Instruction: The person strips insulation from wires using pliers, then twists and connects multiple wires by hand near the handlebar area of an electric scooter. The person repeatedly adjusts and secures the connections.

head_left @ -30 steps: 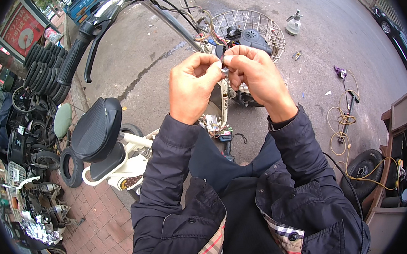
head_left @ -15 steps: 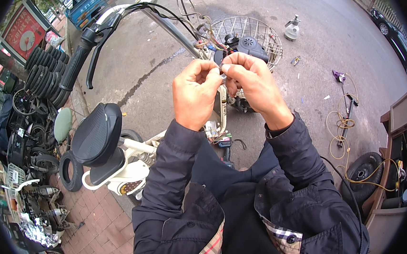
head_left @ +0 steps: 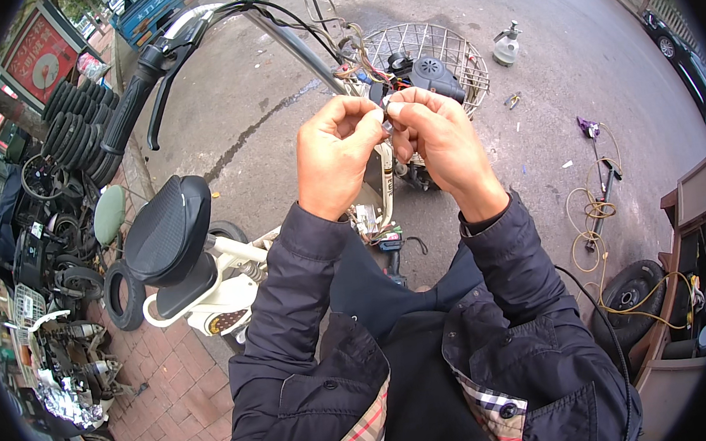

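Observation:
My left hand (head_left: 338,151) and my right hand (head_left: 445,143) meet fingertip to fingertip above the front of a cream electric bike (head_left: 235,300). Both are closed in a pinch, thumb against forefinger. Whatever small thing lies between the fingertips is mostly covered and too small to name. Just beyond the fingers are loose coloured wires (head_left: 365,64), a round black horn-like part (head_left: 431,73) and the wire basket (head_left: 469,50). The bike's handlebar grip (head_left: 127,110) with its black brake lever (head_left: 160,111) rises at the upper left.
A black saddle (head_left: 167,231) stands left of my arm. On the ground are a spray bottle (head_left: 506,45), pliers (head_left: 513,101), a floor pump (head_left: 603,201) with yellow hose, and a cordless tool (head_left: 390,255). A tyre (head_left: 631,302) lies beside a brown cabinet (head_left: 691,202). Stacked tyres (head_left: 80,126) stand left.
Both hands stay pinched together in nearly the same place. The fingertips have drawn slightly apart, and the left hand has shifted a little to the left.

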